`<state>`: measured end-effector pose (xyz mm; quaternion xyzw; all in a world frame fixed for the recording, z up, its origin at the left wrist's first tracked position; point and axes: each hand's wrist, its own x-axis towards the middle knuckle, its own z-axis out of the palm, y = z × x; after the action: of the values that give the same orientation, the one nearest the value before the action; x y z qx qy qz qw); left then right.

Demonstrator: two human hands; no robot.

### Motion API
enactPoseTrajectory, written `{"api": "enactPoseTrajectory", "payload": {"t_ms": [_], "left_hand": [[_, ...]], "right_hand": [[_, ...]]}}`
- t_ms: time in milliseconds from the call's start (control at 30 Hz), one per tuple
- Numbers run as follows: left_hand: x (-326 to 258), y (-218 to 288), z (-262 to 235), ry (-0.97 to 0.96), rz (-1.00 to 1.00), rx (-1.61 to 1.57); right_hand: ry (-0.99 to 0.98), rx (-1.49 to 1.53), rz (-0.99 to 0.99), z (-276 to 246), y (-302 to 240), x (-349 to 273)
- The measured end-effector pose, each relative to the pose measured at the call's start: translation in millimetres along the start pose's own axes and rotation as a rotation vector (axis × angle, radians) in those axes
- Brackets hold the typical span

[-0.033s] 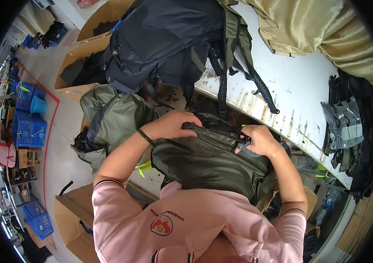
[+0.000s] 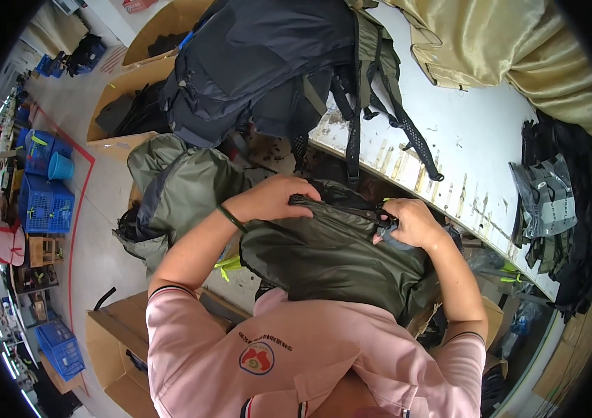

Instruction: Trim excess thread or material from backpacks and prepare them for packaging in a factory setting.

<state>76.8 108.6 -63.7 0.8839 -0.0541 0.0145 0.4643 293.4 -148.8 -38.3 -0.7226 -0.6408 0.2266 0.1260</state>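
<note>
A dark olive fabric bag (image 2: 338, 258) with a slick surface lies across my lap, its gathered edge turned toward the table. My left hand (image 2: 275, 198) pinches that edge at its left part, thumb and fingers closed on the cloth. At the right end of the same edge, my right hand (image 2: 411, 221) grips the cloth with a dark grey piece bunched beneath the fingers. The bag's far side and its inside are mostly hidden. Beside my left forearm rests a heap of lighter olive fabric (image 2: 198, 177), which looks like another bag.
Dark navy backpacks (image 2: 268, 56) with hanging straps are piled on the white table (image 2: 477, 132), whose near edge is worn. Gold satin cloth (image 2: 484, 42) covers its far right. Black straps (image 2: 574, 195) hang at right. Cardboard boxes (image 2: 118, 348) and blue crates (image 2: 49, 202) stand left.
</note>
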Motion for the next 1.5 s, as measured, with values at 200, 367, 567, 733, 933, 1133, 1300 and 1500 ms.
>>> {"api": "enactPoseTrajectory", "payload": {"t_ms": [200,367,567,733,933,1133,1300,1500], "left_hand": [[-1,1,0,0.002,0.011,0.009],[-2,3,-1,0.012,0.015,0.001],[-3,1,0,0.006,0.021,0.015],[-1,9,-1,0.004,-0.075,-0.004],[-3,10,-1,-0.013,-0.104,0.022],[-4,10,-2,-0.026,-0.114,0.011],[-4,14,-3,-0.021,-0.109,0.014],[-4,12,0,-0.04,-0.118,0.034]], "right_hand": [[0.094,0.046,-0.061,2,-14,8],[0.046,-0.032,0.017,10,-10,6],[0.052,0.003,0.044,6,-9,3],[0.094,-0.021,-0.013,-2,-20,11],[0.083,-0.016,-0.04,-3,-29,23],[0.076,-0.046,-0.03,2,-28,24],[0.053,-0.049,-0.007,11,-20,20],[0.099,0.025,-0.023,8,-32,16]]}}
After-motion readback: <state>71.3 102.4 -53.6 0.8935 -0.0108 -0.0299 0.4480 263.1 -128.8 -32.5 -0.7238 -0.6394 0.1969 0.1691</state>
